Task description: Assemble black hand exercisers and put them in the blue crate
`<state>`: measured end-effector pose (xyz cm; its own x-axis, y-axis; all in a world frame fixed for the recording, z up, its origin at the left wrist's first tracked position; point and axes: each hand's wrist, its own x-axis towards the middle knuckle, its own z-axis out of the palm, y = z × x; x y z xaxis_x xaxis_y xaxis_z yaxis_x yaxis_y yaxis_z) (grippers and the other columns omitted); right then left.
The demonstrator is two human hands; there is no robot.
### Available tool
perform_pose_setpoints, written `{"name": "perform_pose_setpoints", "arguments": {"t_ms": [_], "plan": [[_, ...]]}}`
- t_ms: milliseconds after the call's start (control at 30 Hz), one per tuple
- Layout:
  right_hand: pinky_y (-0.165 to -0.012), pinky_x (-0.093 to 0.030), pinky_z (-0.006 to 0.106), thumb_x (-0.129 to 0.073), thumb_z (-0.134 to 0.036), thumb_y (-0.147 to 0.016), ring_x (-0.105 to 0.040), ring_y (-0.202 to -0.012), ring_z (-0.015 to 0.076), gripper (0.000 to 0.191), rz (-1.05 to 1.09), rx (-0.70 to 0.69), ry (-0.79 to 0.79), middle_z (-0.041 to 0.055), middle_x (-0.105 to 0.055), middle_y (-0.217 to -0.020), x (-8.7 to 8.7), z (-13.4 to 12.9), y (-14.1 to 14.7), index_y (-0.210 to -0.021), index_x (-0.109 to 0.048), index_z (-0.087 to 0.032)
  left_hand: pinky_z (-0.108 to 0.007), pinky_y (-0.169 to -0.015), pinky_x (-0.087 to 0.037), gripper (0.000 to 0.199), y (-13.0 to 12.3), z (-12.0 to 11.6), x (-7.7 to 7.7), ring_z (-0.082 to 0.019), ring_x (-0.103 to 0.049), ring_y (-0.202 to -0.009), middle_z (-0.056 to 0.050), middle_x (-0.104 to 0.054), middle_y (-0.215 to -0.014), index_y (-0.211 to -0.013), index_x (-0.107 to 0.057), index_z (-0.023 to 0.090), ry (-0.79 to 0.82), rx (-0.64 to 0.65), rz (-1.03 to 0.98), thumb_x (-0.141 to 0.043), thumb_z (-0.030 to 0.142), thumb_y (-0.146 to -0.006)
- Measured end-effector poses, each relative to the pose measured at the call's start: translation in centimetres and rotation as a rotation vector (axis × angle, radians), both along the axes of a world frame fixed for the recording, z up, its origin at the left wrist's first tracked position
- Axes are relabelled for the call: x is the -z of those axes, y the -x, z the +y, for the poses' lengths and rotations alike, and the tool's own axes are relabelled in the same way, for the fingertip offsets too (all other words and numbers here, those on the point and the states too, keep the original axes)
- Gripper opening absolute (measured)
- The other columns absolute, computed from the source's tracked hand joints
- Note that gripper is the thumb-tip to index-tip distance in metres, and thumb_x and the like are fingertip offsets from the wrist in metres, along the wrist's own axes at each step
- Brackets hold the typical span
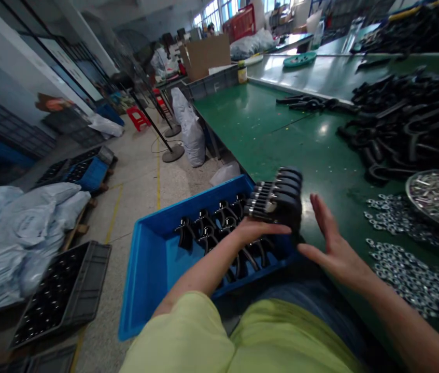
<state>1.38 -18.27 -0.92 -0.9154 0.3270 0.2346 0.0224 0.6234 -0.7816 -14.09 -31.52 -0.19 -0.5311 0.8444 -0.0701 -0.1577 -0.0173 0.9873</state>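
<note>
Head view: my left hand (258, 230) lies under a stack of black shackles (277, 202), its fingers (269, 228) pressed together and bearing the stack without pinching, above a blue plastic crate (133, 280). The stack's long axis runs up and away to my right, with silver pin ends showing on the side toward the crate. My right hand (334, 248) sits just beside the stack, its fingers (320, 215) spread; I cannot tell whether they touch it. The stack's underside is hidden, and my left forearm partly covers more shackles (219, 228) in the crate. Loose nuts (409, 274) lie on the green workbench (266, 134) to my right.
</note>
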Motion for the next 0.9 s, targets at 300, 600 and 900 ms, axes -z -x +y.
{"name": "perform_pose_setpoints", "arguments": {"t_ms": [300,600,900], "plan": [[-0.107,-0.03,0.052,-0.051,-0.047,-0.085,-0.024,-0.137,0.0309,0.078,-0.092,0.093,-0.338,0.0146,-0.031,-0.148,5.7,1.7,-1.4,-0.148,-0.013,-0.019,-0.025,-0.076,-0.05,0.036,8.9,-24.4,6.7,-0.017,-0.066,-0.078,-0.003,-0.072,-0.081,-0.086,-0.067,0.012,0.354,-0.738,-0.387,-0.081,0.014,-0.053],[-0.104,-0.036,0.051,-0.048,-0.047,-0.086,-0.036,-0.131,0.0329,0.073,-0.105,0.12,-0.47,0.0169,-0.041,-0.141,6.1,1.3,-1.3,-0.146,-0.021,-0.017,-0.025,-0.048,-0.045,0.036,5.3,-30.7,18.0,-0.017,-0.06,-0.05,-0.005,-0.067,-0.06,-0.073,-0.065,0.01,0.756,-0.628,-0.733,-0.083,0.035,-0.054],[-0.106,-0.034,0.049,-0.046,-0.051,-0.086,-0.037,-0.13,0.0312,0.071,-0.169,0.176,-0.467,0.0165,-0.039,-0.142,6.4,1.1,-1.3,-0.144,-0.025,-0.017,-0.029,-0.066,-0.052,0.029,10.2,-28.9,21.1,-0.02,-0.067,-0.066,-0.007,-0.07,-0.069,-0.078,-0.065,0.011,0.665,-0.594,-0.792,-0.072,0.037,-0.069]]}}
